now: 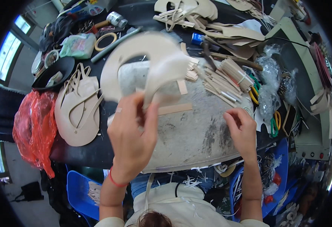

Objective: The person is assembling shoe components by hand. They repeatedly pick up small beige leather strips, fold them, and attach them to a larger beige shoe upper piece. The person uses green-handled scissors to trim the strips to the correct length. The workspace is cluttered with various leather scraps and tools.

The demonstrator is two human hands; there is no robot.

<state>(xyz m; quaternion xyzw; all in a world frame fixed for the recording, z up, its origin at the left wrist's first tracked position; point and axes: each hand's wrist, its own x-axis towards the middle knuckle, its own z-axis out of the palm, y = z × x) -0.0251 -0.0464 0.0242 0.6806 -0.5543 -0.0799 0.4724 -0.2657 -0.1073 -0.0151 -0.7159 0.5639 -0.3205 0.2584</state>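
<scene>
L hand (132, 138) raised over the bench, fingers pinched shut on a pale beige, curved, sole-shaped leather cutout (143, 62); piece is blurred, lifted above the grey stone work slab (188, 132). R hand (242, 130) rests on slab's right edge, fingers curled down; can't tell if it holds anything. Beige strip (174, 109) lies flat on slab betw. the hands. Bundle of beige strips w/ a band (237, 73) near slab's top right. Stack of beige strappy sandal uppers (77, 109) just left of slab; red plastic bag (35, 126) further left at table edge. Hammer (111, 20) well apart, top left.
</scene>
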